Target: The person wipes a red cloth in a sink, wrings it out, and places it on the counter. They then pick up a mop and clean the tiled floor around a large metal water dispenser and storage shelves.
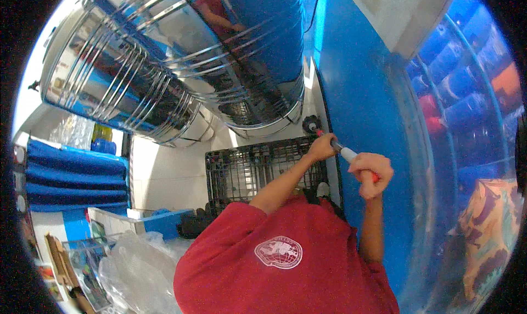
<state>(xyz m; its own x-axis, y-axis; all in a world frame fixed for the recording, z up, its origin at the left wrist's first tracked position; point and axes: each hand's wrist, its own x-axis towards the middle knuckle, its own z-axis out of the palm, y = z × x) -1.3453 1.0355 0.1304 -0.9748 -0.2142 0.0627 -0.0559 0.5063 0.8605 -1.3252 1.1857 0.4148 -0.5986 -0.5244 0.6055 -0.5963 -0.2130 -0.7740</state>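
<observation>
My left hand is closed around the shaft of a long-handled mop or brush. Higher up, at the near end of that handle, my right hand grips it too. The handle has white and red sections and slants down away from me. Its dark round head is low near the floor, between a shiny metal cylinder and the blue wall. The head's underside is hidden, so whether it touches the floor I cannot tell.
Large mirror-like cylinders with metal rings stand ahead and left. A black plastic grid pallet lies on the floor before me. A blue wall runs close on my right. Clear plastic sheeting is at lower left, below folded blue material.
</observation>
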